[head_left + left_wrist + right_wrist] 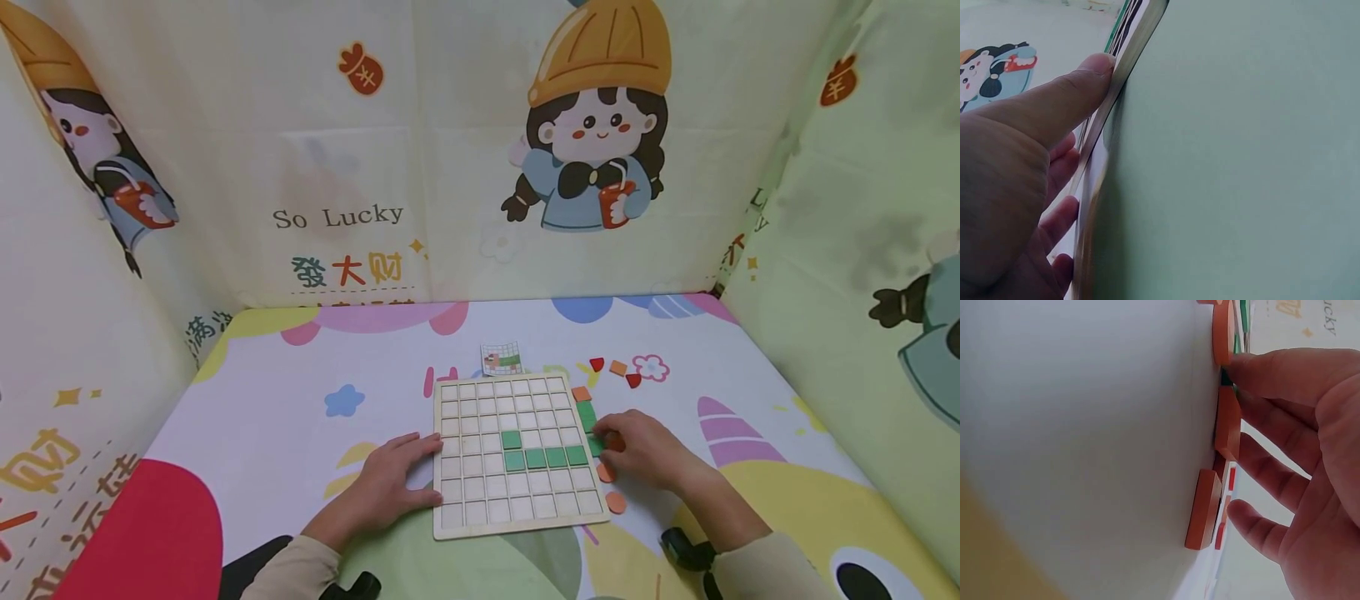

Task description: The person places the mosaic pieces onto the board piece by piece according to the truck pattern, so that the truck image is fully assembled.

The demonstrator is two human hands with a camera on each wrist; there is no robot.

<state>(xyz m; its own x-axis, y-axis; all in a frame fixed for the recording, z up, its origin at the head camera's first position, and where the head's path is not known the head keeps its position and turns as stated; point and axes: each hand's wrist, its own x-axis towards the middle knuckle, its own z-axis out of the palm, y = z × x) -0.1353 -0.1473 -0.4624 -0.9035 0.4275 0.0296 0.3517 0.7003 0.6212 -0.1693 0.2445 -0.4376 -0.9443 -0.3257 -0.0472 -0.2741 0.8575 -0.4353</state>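
A pale wooden grid board [480, 517] lies on the table between my hands. Green square tiles fill several cells of it, including one tile [511, 439] above a row [555, 457]. My left hand [386, 482] rests along the board's left side, its thumb and fingers extended against the edge [1124, 59]. Beside the right edge, my right hand [647, 448] pinches a green tile [1227, 377] between thumb and forefinger; the fingers hide most of it. Another green piece [586, 414] lies just beyond these fingertips. Orange round pieces [616, 502] lie nearer the board's front right corner.
Behind the board stands a small picture card [501, 359] with a grid pattern. Red pieces [597, 364] and an orange square [618, 367] lie at the back right. A printed cloth [270, 400] covers the table, and patterned cloth walls [450, 167] enclose it.
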